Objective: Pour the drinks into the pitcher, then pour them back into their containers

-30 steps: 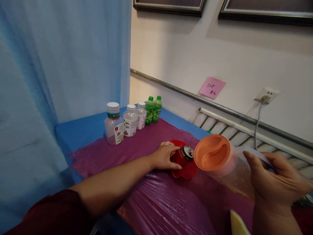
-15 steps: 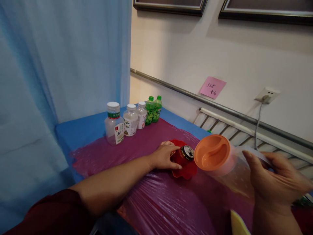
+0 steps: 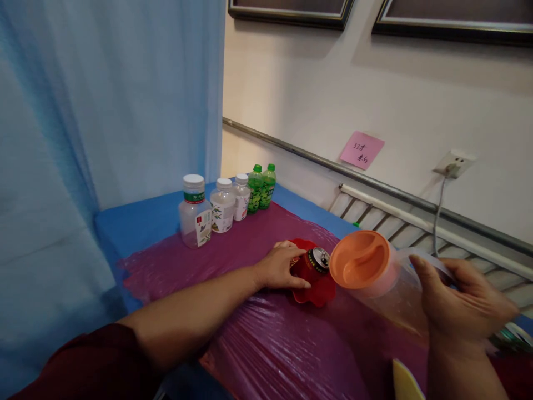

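Note:
My left hand (image 3: 280,268) reaches across the purple-covered table (image 3: 250,339) and is closed around a dark drink can (image 3: 317,260). The can is tipped sideways over a red scalloped dish (image 3: 318,290). My right hand (image 3: 460,303) grips the handle of a clear plastic pitcher (image 3: 395,291) with an orange lid (image 3: 360,260). The pitcher is tilted so its lid faces the can, close beside it.
Three white-capped clear bottles (image 3: 216,208) and two green bottles (image 3: 261,187) stand in a row at the table's far left. A blue curtain (image 3: 104,100) hangs on the left. A wall with a pink note (image 3: 361,150), a socket (image 3: 453,163) and a radiator (image 3: 416,228) runs along the back. A yellow object (image 3: 406,382) pokes in at the bottom.
My right hand and the pitcher have shifted slightly left and up. The left hand and can have not moved.

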`<state>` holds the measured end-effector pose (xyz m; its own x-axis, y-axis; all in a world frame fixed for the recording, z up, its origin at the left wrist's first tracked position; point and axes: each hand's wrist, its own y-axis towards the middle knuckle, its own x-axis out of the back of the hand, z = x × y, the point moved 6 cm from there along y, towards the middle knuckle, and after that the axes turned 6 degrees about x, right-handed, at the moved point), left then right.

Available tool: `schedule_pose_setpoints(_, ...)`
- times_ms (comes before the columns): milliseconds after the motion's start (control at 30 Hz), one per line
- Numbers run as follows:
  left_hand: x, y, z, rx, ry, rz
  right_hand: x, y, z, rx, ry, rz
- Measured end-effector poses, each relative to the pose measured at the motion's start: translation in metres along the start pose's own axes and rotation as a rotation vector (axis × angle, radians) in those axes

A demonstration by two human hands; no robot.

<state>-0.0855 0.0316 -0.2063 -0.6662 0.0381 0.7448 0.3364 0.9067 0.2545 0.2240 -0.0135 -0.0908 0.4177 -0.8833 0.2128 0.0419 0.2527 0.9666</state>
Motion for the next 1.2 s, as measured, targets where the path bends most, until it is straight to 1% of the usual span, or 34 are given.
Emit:
schedule_pose_setpoints(100,0.001,0.0,0.003,0.013,-0.019,-0.017,-0.007,-0.004,-0.007,-0.156,0.098,0.016)
schedule_pose_setpoints(233,0.005,0.0,0.004,0.025,-0.05,-0.03,-0.025,-0.014,-0.022,-0.374,0.285,0.013)
schedule_pose_setpoints(333,0.011,0.0,0.003,0.029,-0.062,-0.049,-0.043,-0.026,-0.038,-0.521,0.438,-0.023)
schedule_pose_setpoints(467,0.018,0.002,0.003,0.035,-0.062,-0.093,-0.07,-0.048,-0.062,-0.772,0.649,-0.1)
schedule_pose_setpoints(533,0.021,0.004,0.005,0.041,-0.05,-0.116,-0.079,-0.056,-0.07,-0.85,0.707,-0.147)
schedule_pose_setpoints(700,0.026,0.009,0.008,0.055,-0.03,-0.156,-0.094,-0.068,-0.083,-0.952,0.724,-0.211)
schedule_pose_setpoints(900,0.03,0.012,0.009,0.037,-0.033,-0.177,-0.104,-0.083,-0.108,-1.082,0.69,-0.288)
schedule_pose_setpoints(1000,0.031,0.013,0.011,0.035,-0.033,-0.178,-0.105,-0.089,-0.116,-1.129,0.655,-0.332)
schedule_pose_setpoints(1100,0.031,0.013,0.009,0.029,-0.039,-0.173,-0.102,-0.092,-0.119,-1.146,0.612,-0.365)
schedule_pose_setpoints(1200,0.031,0.011,0.005,0.026,-0.051,-0.178,-0.098,-0.093,-0.119,-1.126,0.585,-0.352)
